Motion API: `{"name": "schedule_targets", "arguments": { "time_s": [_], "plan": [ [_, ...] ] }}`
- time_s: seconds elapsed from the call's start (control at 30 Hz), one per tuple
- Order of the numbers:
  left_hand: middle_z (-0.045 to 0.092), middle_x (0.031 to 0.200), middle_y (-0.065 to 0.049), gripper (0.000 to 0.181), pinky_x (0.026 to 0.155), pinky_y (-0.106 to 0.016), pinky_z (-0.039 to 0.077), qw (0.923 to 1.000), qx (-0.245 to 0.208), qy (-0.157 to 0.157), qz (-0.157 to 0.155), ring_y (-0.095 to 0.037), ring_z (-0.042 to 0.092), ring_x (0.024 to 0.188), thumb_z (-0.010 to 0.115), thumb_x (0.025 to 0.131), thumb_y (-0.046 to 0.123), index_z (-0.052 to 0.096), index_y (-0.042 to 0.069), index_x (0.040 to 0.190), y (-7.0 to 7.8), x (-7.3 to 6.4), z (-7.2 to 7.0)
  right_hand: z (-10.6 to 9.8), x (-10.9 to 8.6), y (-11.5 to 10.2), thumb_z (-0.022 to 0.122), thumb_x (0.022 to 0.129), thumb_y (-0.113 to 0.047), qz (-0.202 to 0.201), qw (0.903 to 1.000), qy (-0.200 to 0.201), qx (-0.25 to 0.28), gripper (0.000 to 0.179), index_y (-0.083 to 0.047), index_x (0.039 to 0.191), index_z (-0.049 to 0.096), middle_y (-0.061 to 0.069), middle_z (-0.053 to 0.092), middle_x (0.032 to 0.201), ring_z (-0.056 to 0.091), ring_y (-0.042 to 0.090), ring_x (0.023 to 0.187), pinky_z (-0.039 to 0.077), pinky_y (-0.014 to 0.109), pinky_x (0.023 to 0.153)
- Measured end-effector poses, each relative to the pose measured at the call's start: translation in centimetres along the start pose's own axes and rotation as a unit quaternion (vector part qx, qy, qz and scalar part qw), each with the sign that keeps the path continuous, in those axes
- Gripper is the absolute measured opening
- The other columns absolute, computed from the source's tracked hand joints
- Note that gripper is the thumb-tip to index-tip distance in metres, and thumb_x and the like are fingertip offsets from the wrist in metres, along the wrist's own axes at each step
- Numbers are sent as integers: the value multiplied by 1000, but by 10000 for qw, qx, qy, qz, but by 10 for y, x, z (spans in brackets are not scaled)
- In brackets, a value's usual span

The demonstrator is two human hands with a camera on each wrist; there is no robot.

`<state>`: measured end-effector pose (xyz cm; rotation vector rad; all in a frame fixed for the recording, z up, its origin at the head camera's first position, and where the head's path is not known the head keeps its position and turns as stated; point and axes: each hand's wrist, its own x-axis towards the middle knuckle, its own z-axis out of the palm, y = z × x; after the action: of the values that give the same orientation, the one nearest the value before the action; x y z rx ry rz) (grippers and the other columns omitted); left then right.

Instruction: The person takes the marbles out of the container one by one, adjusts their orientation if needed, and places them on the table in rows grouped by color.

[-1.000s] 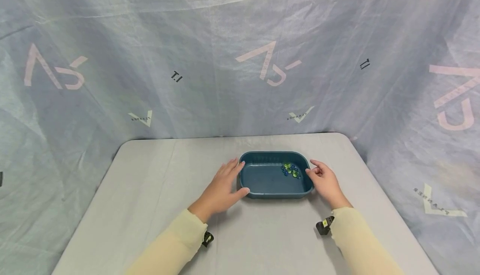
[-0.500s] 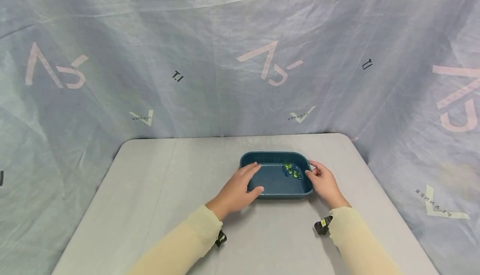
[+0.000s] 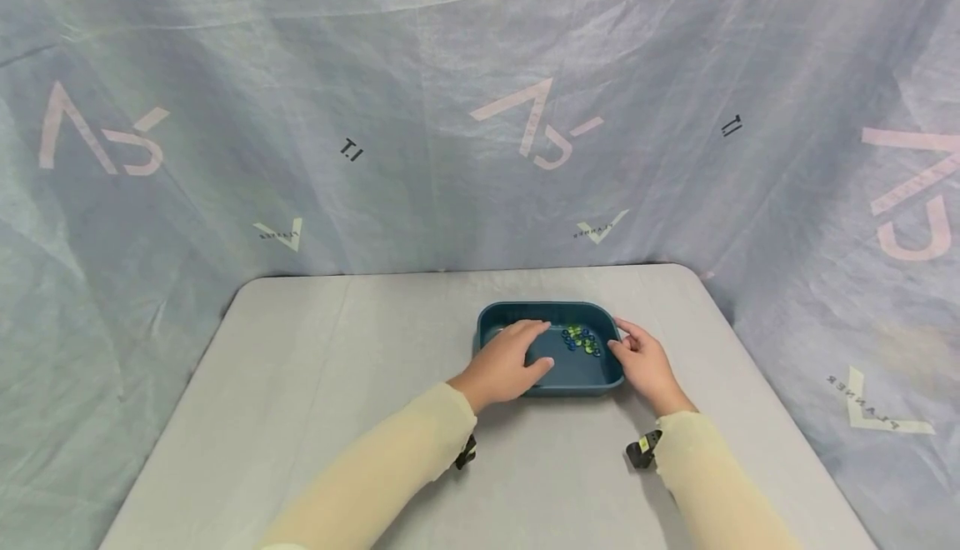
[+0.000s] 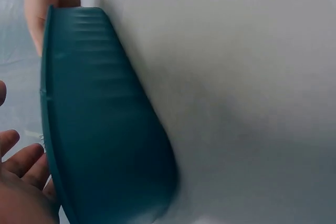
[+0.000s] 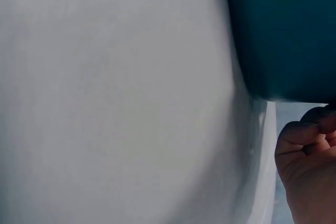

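Note:
A dark teal rectangular plastic tray [image 3: 573, 390] with rounded corners and raised walls rests on the table. Blue and yellow-green glass beads [image 3: 581, 340] lie clustered inside, towards its right end. My left hand [image 3: 504, 364] hovers over the tray's left half, fingers extended and thumb spread apart, pointing towards the beads without touching them. At the right end, my right hand [image 3: 648, 368] grips the rim between thumb and curled fingers. The right wrist view shows those curled fingers [image 5: 302, 135] close against the tray's wall [image 5: 289, 40]. The left wrist view catches the tray's outer side [image 4: 100, 103].
A pale grey cloth covers the table [image 3: 360, 350], with rounded far corners. Behind and beside it hangs a grey printed curtain [image 3: 420, 117]. Small black wrist cameras sit under both sleeves, the right one [image 3: 642, 450] showing more fully.
My left hand has moved right, from the tray's left rim to over its inside, nearer the beads. The right hand keeps its place at the right end. Tray and beads look unmoved.

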<state>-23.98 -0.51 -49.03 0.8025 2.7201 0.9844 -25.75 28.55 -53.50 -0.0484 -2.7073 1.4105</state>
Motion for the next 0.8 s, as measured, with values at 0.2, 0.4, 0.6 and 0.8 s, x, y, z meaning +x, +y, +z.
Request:
{"name": "schedule_targets", "arguments": {
  "time_s": [0.2, 0.4, 0.6, 0.8],
  "plan": [
    [39, 161, 2, 60, 113, -43, 40, 9998, -155, 35, -139, -19, 39, 146, 55, 106, 47, 39, 27, 160, 3, 25, 7, -1, 0, -1, 60, 104, -14, 71, 10000, -43, -36, 50, -1, 151, 49, 7, 52, 80, 48, 21, 68, 40, 29, 58],
    [42, 159, 1, 58, 110, -44, 43, 9985, -159, 210, -470, -20, 43, 143, 57, 105, 47, 44, 24, 157, 9, 47, 19, -2, 2, -3, 60, 104, -14, 3, 9999, -64, -120, 49, 0, 150, 49, 6, 52, 79, 48, 19, 65, 41, 28, 57],
    [48, 153, 0, 53, 107, -42, 46, 9965, -270, 378, -688, -18, 50, 136, 60, 105, 43, 50, 23, 153, 16, 62, 34, 0, 3, -4, 60, 104, -14, 30, 9999, -28, -118, 49, 1, 149, 49, 5, 53, 76, 48, 17, 63, 41, 28, 56],
    [55, 145, -1, 48, 105, -36, 48, 9968, -128, 548, -561, -16, 56, 129, 66, 103, 33, 56, 20, 149, 21, 70, 46, 0, 2, -3, 60, 104, -15, 116, 9998, -47, -124, 50, -1, 151, 49, 7, 53, 79, 49, 21, 68, 41, 29, 58]
  ]
}}
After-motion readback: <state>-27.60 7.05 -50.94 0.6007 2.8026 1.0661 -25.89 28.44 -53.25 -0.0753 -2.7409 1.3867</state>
